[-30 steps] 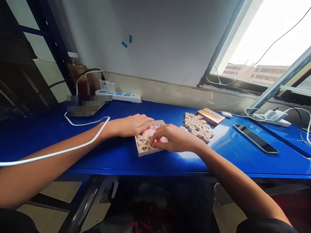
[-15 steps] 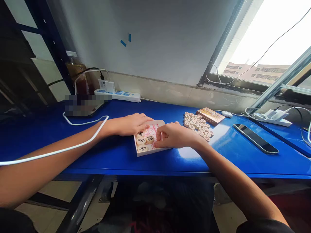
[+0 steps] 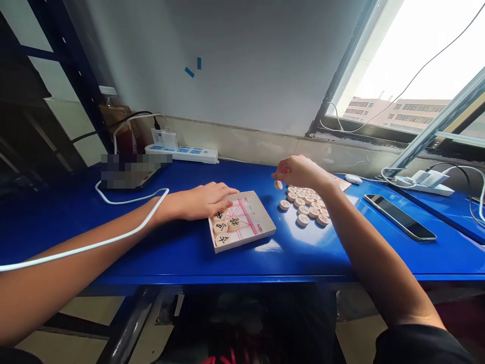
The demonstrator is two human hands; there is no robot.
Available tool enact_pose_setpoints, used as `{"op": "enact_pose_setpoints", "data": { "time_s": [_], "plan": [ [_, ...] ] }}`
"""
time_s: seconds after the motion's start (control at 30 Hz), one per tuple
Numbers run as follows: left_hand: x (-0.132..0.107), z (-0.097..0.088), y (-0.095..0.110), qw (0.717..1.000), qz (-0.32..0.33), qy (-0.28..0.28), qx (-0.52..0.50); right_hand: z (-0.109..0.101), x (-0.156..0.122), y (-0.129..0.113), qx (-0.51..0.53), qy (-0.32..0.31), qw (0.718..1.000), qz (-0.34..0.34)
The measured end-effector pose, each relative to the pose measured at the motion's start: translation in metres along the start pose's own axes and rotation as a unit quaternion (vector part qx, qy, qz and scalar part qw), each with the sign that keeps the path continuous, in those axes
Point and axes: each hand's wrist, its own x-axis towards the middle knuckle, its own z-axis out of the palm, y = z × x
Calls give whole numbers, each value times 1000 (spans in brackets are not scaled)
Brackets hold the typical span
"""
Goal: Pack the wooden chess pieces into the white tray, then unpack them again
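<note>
A glossy blue table is running along the wall. Near its front edge, a shallow white cardboard tray is lying at a slant. To its right, round pale wooden pieces with painted characters are sitting in a loose cluster, just before a brown printed carton. Beyond, a dark-screened flat phone is lying diagonally. A long white plastic power strip is resting at the back, a thin white cable looping farther left.

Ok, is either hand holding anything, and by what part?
The right hand seems to hold a round piece, tipped on edge, by its upper rim. The left hand rests on the box at its left side; whether it grips cannot be told.
</note>
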Motion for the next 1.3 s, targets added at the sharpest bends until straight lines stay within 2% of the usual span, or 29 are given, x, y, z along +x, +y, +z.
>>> {"op": "enact_pose_setpoints", "data": {
  "time_s": [0.07,0.17,0.23,0.3,0.47,0.63,0.77,0.87,1.07,1.17,1.3],
  "plan": [
    [-1,0,1,1000,-3,0,0,9,-7,-11,19,11,998,-51],
    [-2,0,2,1000,-6,-2,2,17,-28,-43,55,26,982,-177],
    [-1,0,2,1000,-8,-4,3,21,-39,-64,40,5,966,-254],
    [-1,0,1,1000,-7,-2,3,23,-45,-78,29,-16,952,-303],
    [0,0,3,1000,-4,-2,4,25,-48,-86,55,-31,936,-347],
    [-2,0,4,1000,-8,0,-5,30,-49,-90,56,-16,927,-370],
    [-2,0,2,1000,-2,-9,2,30,-47,-90,65,8,926,-372],
    [-1,0,2,1000,-3,-12,5,22,-44,-78,79,70,928,-356],
    [-1,-3,5,1000,-2,-10,8,0,-36,-29,141,210,939,-234],
    [-2,-2,3,1000,3,-6,9,-4,-30,-5,130,213,954,-164],
    [-2,-1,1,1000,8,-2,8,-2,-23,14,103,179,973,-102]
  ]
}}
